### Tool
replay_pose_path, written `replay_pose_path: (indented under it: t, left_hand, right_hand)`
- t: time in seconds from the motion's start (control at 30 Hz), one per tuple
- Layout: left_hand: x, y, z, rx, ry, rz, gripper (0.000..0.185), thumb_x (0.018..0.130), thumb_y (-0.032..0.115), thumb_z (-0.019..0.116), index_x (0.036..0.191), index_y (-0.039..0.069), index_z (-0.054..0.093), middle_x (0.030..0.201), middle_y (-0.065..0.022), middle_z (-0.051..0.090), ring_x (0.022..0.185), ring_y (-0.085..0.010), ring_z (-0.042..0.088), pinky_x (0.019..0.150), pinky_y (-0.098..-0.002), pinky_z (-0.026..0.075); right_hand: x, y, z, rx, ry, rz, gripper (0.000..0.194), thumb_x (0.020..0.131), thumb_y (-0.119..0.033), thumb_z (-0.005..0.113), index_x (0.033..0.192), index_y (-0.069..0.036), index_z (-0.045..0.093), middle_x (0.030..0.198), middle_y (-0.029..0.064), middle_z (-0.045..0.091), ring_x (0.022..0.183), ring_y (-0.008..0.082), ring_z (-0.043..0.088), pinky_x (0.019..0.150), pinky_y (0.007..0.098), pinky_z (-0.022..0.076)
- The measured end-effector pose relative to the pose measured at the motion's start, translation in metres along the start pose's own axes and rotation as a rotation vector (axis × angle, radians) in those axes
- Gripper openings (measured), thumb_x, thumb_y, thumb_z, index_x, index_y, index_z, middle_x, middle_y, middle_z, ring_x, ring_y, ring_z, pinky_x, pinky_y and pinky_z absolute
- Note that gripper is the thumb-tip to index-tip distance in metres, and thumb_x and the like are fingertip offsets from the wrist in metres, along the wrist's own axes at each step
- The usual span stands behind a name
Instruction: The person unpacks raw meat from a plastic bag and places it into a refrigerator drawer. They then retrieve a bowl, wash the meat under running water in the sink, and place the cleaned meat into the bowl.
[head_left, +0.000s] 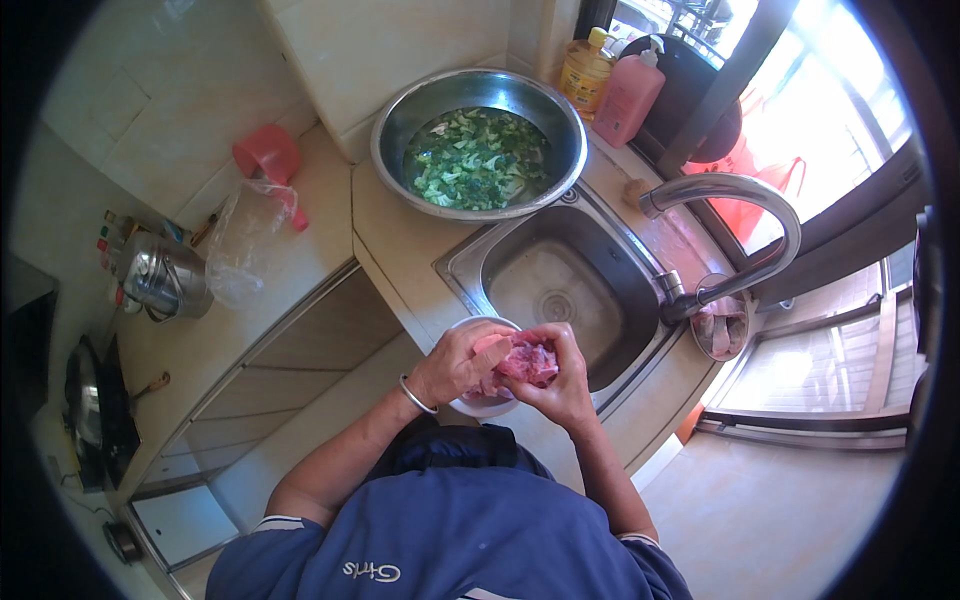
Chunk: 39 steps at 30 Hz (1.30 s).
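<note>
Both hands hold a piece of raw meat (531, 363), pink and red, close to the near edge of the sink. My left hand (459, 363), with a silver bangle at its wrist, grips the meat's left side. On its right side are the curled fingers of my right hand (561, 379). Under the hands stands a white bowl (484, 407) with more raw meat in it, partly hidden by them. Beyond, a large steel basin (386, 180) holds cut broccoli (476, 161) in water.
The steel sink (555, 277) lies beyond the hands, its curved faucet (780, 217) on the right. A pink pump bottle (628, 97) and a yellow bottle (586, 71) stand behind. A red scoop (264, 154), a plastic bag (247, 240) and a steel pot (166, 279) are on the left counter.
</note>
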<state>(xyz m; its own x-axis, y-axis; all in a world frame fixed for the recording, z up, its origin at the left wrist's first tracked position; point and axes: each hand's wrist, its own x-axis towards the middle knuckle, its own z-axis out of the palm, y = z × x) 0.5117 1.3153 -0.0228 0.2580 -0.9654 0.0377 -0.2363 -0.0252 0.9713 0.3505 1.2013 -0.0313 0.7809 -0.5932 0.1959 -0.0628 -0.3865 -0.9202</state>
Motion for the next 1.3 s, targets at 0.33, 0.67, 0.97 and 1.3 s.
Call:
replay_pose_path:
  t: [0.33, 0.67, 0.97, 1.3]
  left_hand:
    - [-0.011, -0.011, 0.005, -0.049, 0.049, -0.051, 0.032, 0.095, 0.019, 0.053, 0.111, -0.008, 0.062, 0.106, -0.0187, 0.067, 0.101, -0.0256, 0.063, 0.091, -0.0338, 0.048]
    - [-0.013, -0.012, 0.006, 0.019, 0.077, 0.084, 0.032, 0.095, 0.018, 0.053, 0.110, -0.010, 0.060, 0.098, -0.0202, 0.064, 0.091, -0.0292, 0.063, 0.084, -0.0352, 0.049]
    - [-0.008, -0.015, 0.002, 0.050, 0.110, 0.050, 0.031, 0.095, 0.018, 0.052, 0.106, -0.009, 0.062, 0.104, -0.0212, 0.066, 0.100, -0.0285, 0.064, 0.089, -0.0342, 0.048]
    - [-0.019, -0.020, -0.012, 0.284, -0.035, -0.043, 0.044, 0.077, 0.019, 0.073, 0.118, 0.006, 0.062, 0.112, -0.0112, 0.061, 0.108, -0.0280, 0.059, 0.096, -0.0356, 0.048]
  right_hand:
    - [0.001, 0.008, 0.000, 0.161, -0.231, 0.304, 0.065, 0.061, -0.028, 0.091, 0.112, -0.003, 0.058, 0.104, 0.0120, 0.067, 0.098, 0.0203, 0.064, 0.088, 0.0351, 0.0502]
    - [0.004, 0.016, -0.004, 0.243, -0.301, 0.245, 0.061, 0.060, -0.020, 0.089, 0.111, -0.002, 0.060, 0.104, 0.0090, 0.066, 0.099, 0.0172, 0.062, 0.091, 0.0326, 0.0487]
    - [0.015, 0.017, -0.003, 0.288, -0.341, 0.376, 0.059, 0.061, -0.019, 0.087, 0.112, -0.003, 0.061, 0.104, 0.0076, 0.065, 0.101, 0.0163, 0.060, 0.092, 0.0324, 0.0468]
    - [0.024, 0.017, -0.022, 0.403, -0.032, 0.464, 0.062, 0.070, -0.020, 0.083, 0.122, -0.002, 0.054, 0.106, 0.0085, 0.064, 0.097, 0.0156, 0.061, 0.086, 0.0306, 0.0492]
